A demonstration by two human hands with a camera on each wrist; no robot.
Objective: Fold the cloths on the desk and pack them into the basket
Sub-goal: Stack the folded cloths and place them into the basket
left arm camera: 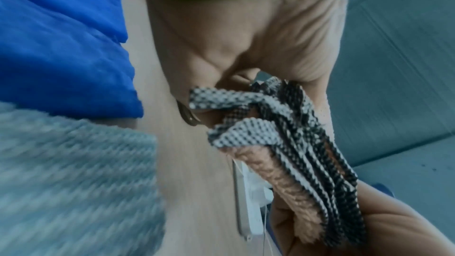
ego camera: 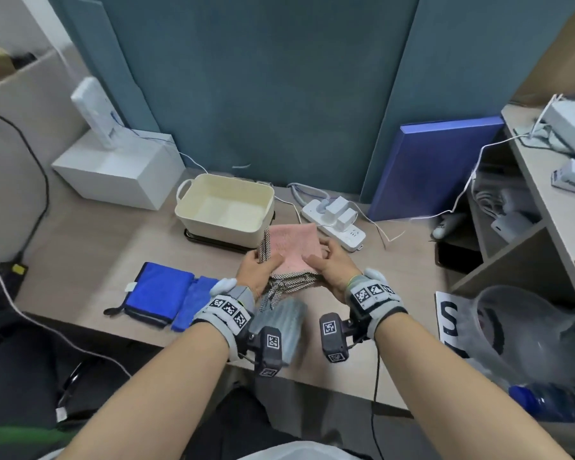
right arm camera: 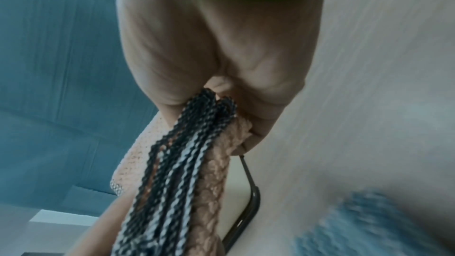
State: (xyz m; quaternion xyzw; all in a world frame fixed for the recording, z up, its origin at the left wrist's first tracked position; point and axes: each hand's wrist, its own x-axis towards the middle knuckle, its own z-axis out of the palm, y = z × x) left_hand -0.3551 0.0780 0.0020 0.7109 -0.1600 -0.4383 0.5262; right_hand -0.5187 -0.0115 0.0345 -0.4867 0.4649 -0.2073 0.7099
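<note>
Cloth in both my hands: a folded pink cloth (ego camera: 292,249) with black-and-white checked edging, lifted off the worktop (ego camera: 90,260) just in front of the basket (ego camera: 224,210). My left hand (ego camera: 258,270) grips its left edge, fingers curled under and thumb on top; the left wrist view shows the stacked checked layers bunched in that hold. My right hand (ego camera: 329,265) clamps the right edge the same way, and the right wrist view shows the pink fold and checked layers pinched between thumb and fingers (right arm camera: 256,129). I see the cream basket standing open on a dark tray at the back of the worktop, with nothing showing inside. A blue cloth (ego camera: 161,293) lies folded on the worktop to my left, with a narrower blue piece beside it. A grey ribbed cloth (ego camera: 281,322) lies near the front edge, below my hands, blurred. A white power strip (ego camera: 337,224) with plugs sits behind and to the right of the pink cloth, and a white box (ego camera: 120,171) stands at the back left
</note>
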